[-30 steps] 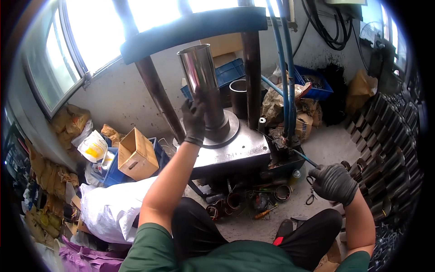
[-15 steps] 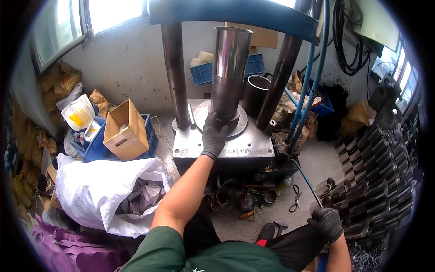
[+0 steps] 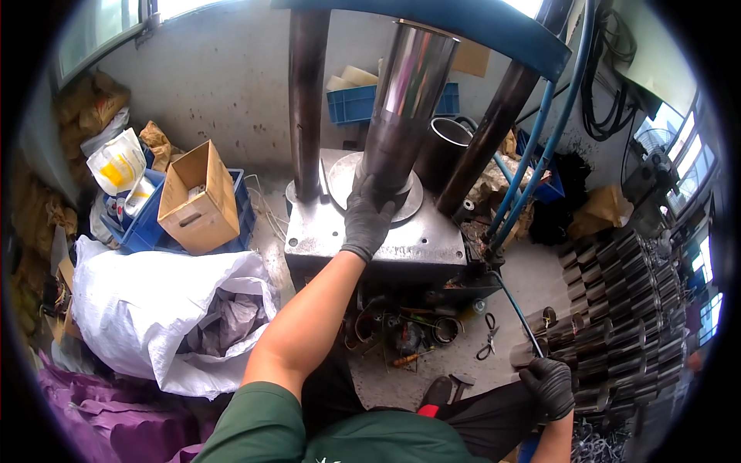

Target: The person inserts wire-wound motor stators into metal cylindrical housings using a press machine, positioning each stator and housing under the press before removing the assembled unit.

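Note:
My left hand (image 3: 370, 218), in a dark glove, is wrapped against the lower part of a tall, shiny metal cylinder (image 3: 413, 81). The cylinder's lower section is darker, and it stands on a round metal plate (image 3: 345, 171) on the steel bed of a press (image 3: 309, 241). My left palm hides part of the cylinder's foot. Down at the right, my right hand (image 3: 549, 386), gloved too, is closed around the end of a thin lever rod (image 3: 519, 312), which slants up to the press's side.
Two dark columns (image 3: 306, 108) and a blue crossbeam (image 3: 432, 19) frame the cylinder. Blue hoses (image 3: 532, 166) run down on the right. Stacked metal tubes (image 3: 610, 309) fill the right side. A white sack (image 3: 147, 316) and a cardboard box (image 3: 202, 208) sit left. Scissors (image 3: 488, 337) lie on the floor.
The head view has shifted and tilted slightly, so the cylinder shows higher and leaning right. Both hands keep their grips; the lever's position looks much the same.

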Demonstrator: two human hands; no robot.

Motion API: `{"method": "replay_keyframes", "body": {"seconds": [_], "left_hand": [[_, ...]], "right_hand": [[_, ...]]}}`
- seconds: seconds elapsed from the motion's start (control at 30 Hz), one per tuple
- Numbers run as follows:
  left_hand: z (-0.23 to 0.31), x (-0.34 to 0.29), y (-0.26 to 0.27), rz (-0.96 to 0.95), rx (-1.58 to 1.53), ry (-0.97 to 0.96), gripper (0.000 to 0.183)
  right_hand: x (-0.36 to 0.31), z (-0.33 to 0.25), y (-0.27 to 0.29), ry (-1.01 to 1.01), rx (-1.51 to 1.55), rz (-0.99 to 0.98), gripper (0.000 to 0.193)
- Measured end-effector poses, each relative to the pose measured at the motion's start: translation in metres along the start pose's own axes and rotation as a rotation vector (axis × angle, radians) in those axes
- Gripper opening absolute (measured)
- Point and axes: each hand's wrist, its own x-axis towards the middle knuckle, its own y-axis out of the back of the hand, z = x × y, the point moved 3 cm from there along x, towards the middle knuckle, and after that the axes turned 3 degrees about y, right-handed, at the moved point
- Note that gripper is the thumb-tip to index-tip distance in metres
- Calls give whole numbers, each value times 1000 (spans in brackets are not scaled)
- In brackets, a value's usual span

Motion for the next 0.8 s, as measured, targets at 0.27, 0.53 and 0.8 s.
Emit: {"method": "replay_keyframes", "body": {"seconds": [0.27,0.53,0.8], "left_hand": [[-2,2,3,-9,-11,-12,78],[-2,2,5,9,18,-56,78],[0,1,3,21,28,-53,77]], "right_hand": [[2,-3,2,10,35,-25,19],[8,4,7,90,21,-97,18],[37,-2,41,103,159,-80,19]]}}
